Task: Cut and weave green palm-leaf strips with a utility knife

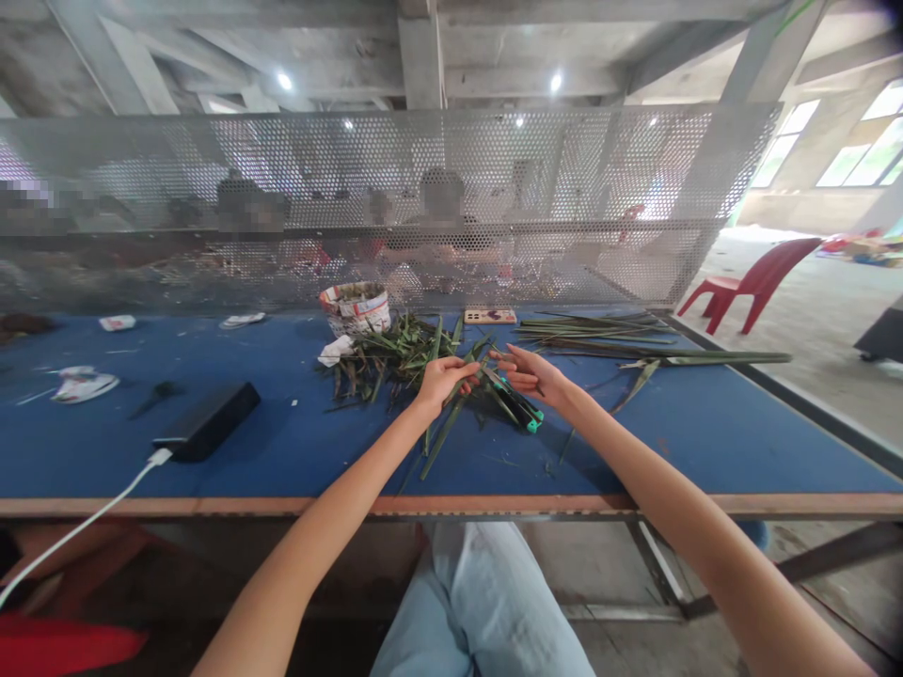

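Note:
My left hand (450,378) pinches a green leaf strip (441,440), whose ends stick out below the fingers. Close by on the right, my right hand (530,370) has its fingers bent inward around the strip's upper end; the exact grip is too small to make out. Below the right hand, a dark tool with teal ends (534,420) lies on the blue table, partly hidden by leaves and fingers. Behind my left hand spreads a heap of cut green leaf pieces (395,353).
A bucket-like container (356,308) stands behind the heap, near a phone (489,317). Long leaves (599,329) lie on the right. A black power bank (208,423) with a white cable sits left. A perforated metal screen (339,188) borders the back, with people behind. A red chair (758,273) stands right.

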